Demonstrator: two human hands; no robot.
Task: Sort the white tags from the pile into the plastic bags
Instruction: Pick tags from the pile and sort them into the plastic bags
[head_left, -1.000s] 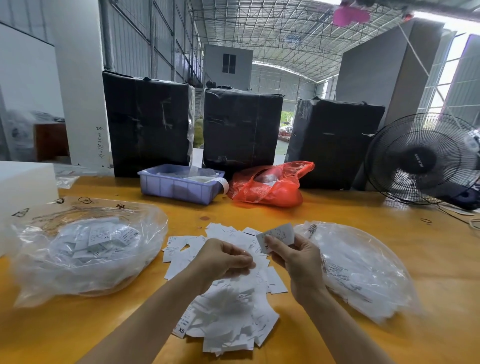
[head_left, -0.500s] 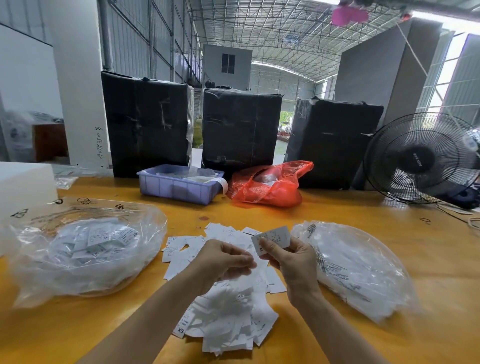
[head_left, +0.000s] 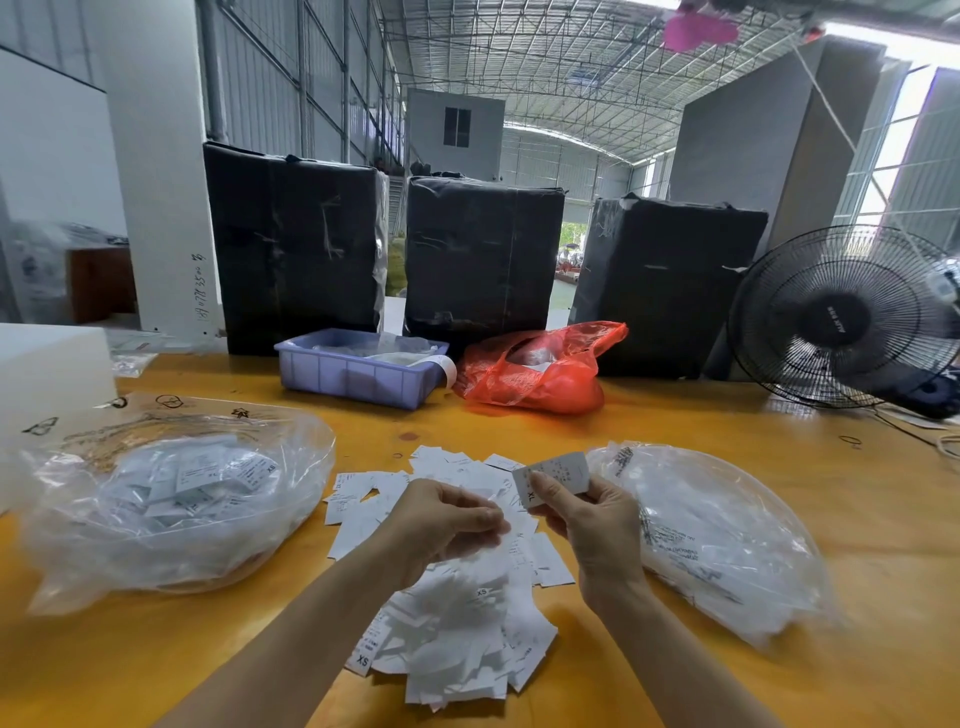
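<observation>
Yellow table (head_left: 779, 467): 3 black bales (head_left: 483, 260), blue bin (head_left: 358, 376), fan (head_left: 836, 317) behind pile (head_left: 457, 623).

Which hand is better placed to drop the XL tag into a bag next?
Probably the right hand: it already pinches the XL tag and hovers right beside the right plastic bag. The left hand is curled over the pile of tags, farther from that bag.

We see matt white paper tags (head_left: 457, 618), glossy clear plastic bags (head_left: 171, 514) (crinkled film), and a smooth varnished wood table (head_left: 857, 519).
</observation>
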